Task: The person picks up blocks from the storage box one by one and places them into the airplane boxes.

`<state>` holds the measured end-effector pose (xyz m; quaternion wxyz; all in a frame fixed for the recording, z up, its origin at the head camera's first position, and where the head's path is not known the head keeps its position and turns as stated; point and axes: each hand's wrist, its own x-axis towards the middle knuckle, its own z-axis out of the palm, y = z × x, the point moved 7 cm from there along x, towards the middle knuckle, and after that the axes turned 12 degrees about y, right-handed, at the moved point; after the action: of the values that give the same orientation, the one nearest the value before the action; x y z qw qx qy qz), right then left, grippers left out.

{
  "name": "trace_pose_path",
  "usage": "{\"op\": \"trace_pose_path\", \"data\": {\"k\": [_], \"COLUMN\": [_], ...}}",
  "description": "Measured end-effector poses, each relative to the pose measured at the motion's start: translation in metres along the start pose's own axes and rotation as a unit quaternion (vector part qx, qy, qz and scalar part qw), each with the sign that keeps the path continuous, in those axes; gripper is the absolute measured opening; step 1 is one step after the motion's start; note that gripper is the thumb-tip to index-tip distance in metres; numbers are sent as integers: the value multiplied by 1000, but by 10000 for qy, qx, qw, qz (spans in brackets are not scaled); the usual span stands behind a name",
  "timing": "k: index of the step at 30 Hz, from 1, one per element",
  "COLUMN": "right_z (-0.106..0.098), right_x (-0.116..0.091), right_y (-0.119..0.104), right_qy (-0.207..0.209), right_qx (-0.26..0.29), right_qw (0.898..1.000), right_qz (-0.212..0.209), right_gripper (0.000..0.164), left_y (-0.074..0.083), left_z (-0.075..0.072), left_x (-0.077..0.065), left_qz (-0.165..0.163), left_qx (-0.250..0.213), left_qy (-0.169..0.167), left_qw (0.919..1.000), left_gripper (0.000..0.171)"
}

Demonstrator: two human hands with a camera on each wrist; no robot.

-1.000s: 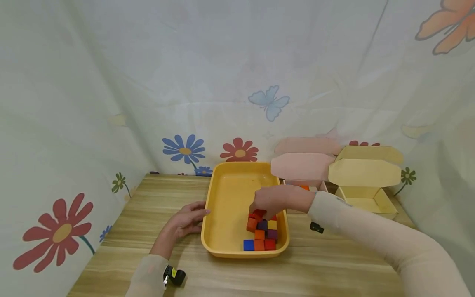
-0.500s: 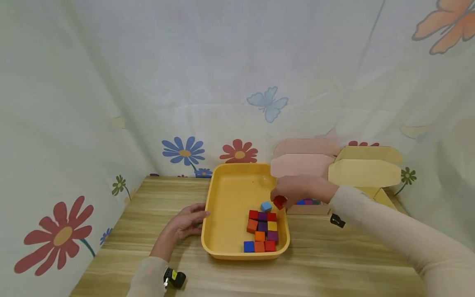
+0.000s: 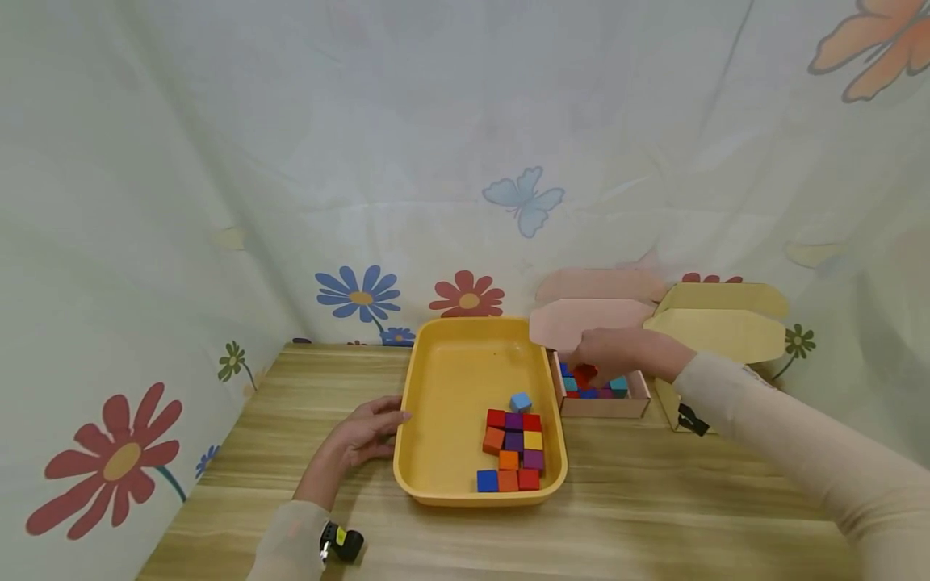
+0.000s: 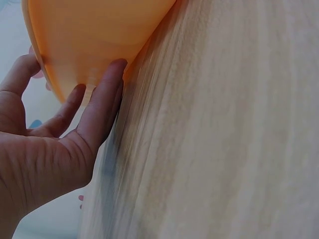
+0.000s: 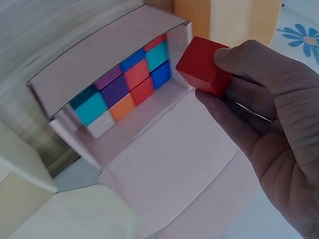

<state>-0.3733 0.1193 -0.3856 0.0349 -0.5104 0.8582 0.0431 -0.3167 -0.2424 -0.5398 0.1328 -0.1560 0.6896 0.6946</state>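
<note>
I judge this to be the carrying step: I have the right hand (image 3: 626,352) clamped, thumb against fingers, on a tilted red cube (image 5: 202,64), with the pink box (image 3: 603,408) and its cubes (image 5: 134,82) below the fingertips. The left hand (image 3: 369,429) keeps to the outer wall of the yellow tray (image 3: 450,379), fingers apart; the next move seems to call for squaring the cube before lowering it
</note>
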Motion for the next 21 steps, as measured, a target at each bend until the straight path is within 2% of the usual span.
{"op": "trace_pose_path", "data": {"k": [8, 15, 21], "right_z": [17, 27, 36], "right_x": [-10, -11, -14], "right_y": [29, 46, 59], "right_qy": [-657, -1022, -1508], "right_qx": [320, 221, 299], "right_qw": [9947, 9910, 9826], "right_qz": [718, 839, 1045], "right_gripper": [10, 14, 20], "left_y": [-1, -1, 0], "left_z": [-1, -2, 1], "left_x": [2, 2, 3], "left_qz": [34, -17, -31], "left_qx": [-19, -42, -43], "left_qy": [-33, -84, -113], "left_qw": [10000, 10000, 9999], "left_gripper": [67, 67, 68]}}
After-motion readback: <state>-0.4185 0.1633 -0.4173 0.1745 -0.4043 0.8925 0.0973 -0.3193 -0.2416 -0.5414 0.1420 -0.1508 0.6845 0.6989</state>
